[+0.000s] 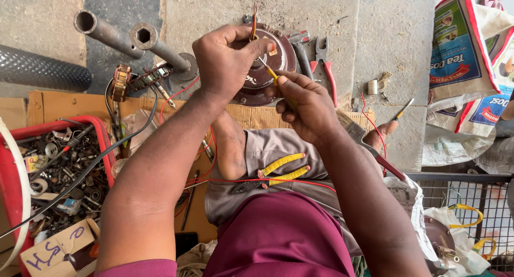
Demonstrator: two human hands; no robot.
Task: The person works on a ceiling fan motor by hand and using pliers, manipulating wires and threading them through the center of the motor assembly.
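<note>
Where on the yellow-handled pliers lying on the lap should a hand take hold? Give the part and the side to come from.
Take the yellow-handled pliers by the two yellow handles, coming from above and from the person's right. The handles lie flat on the thigh, splayed slightly and pointing right, bare of cover. The dark jaws point left beside the red wire, so that end is more cluttered. Both hands are busy: left hand, right hand.

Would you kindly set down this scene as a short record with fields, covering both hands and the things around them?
Left hand: left hand grips the round brown motor housing and pinches its wires
Right hand: right hand holds a yellow-handled tool, tip at the housing
On lap: pliers with yellow grips; a red wire crosses the lap
Floor beyond: red-handled pliers, two metal pipes
Person's left: red tray of small metal parts
Person's right: printed sacks, wire basket
</note>
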